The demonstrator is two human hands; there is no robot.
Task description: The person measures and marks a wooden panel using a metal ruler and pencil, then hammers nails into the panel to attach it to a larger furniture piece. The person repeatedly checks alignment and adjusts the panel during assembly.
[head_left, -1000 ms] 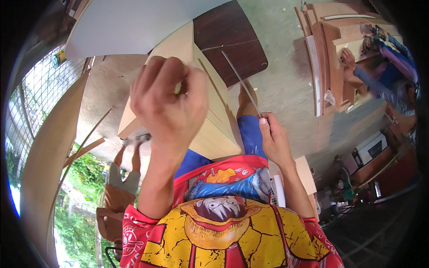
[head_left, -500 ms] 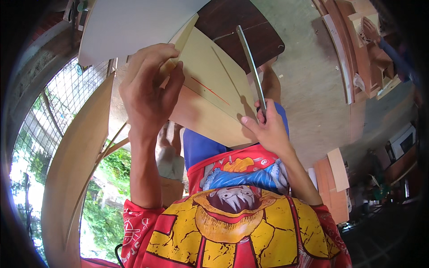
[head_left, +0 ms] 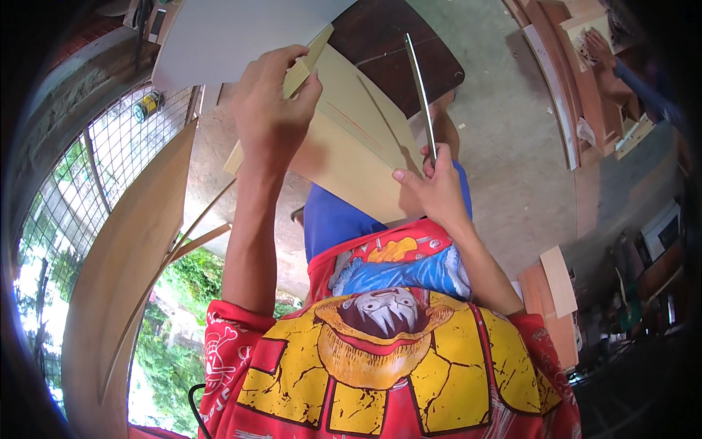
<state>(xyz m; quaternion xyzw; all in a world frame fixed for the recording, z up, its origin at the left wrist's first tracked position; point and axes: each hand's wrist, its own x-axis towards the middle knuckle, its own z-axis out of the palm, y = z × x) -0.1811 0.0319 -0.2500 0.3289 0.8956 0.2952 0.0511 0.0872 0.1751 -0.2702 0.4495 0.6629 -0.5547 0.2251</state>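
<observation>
My left hand [head_left: 274, 106] pinches a thin pale wooden strip [head_left: 314, 55] between thumb and fingers. The strip points up and away, above the far left part of a light wooden board [head_left: 333, 157]. That board lies across my lap, with a thin line along its face and a dark narrow shadow beside it. My right hand [head_left: 441, 192] is closed round the near end of a long, narrow metal bar-like tool [head_left: 419, 84], held upright at the board's right edge. The fingers hide the tool's lower end, so its exact kind cannot be made out.
Beyond the board stands a dark brown seat-like surface [head_left: 398, 44], next to a large grey-white panel [head_left: 234, 44]. A curved wooden panel [head_left: 121, 263] rises at the left by wire mesh [head_left: 69, 190]. At far right, another person's hand [head_left: 599, 47] rests near wooden pieces [head_left: 556, 95].
My left hand has moved up and to the right with the strip, showing more of it. The metal tool has turned slightly, so it looks thinner. The line on the board looks less red.
</observation>
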